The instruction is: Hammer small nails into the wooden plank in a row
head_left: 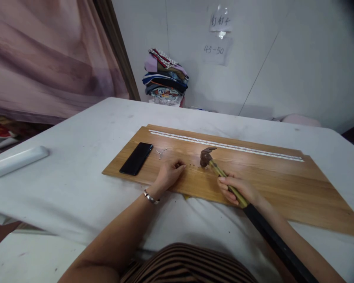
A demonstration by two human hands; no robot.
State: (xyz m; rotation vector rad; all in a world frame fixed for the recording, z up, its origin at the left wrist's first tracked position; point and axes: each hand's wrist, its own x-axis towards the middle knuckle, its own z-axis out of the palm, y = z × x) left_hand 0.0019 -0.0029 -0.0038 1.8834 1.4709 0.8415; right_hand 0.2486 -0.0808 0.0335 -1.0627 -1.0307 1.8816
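Note:
A claw hammer (208,156) with a rusty head and a yellow and black handle rests head-down on a long wooden board (283,181). My right hand (238,190) is wrapped round the yellow part of the handle. My left hand (169,175) lies on the board left of the hammer head, fingers curled and pinched; what they hold, if anything, is too small to see. A row of small nail heads (194,166) dots the board between my left hand and the hammer. A few loose nails (161,152) lie just beyond my left hand.
A black phone (136,158) lies on the board's left end. A pale strip (224,145) runs along the board's far edge. A white bar-shaped object (16,161) sits at the table's left. Folded clothes (166,78) are stacked by the wall.

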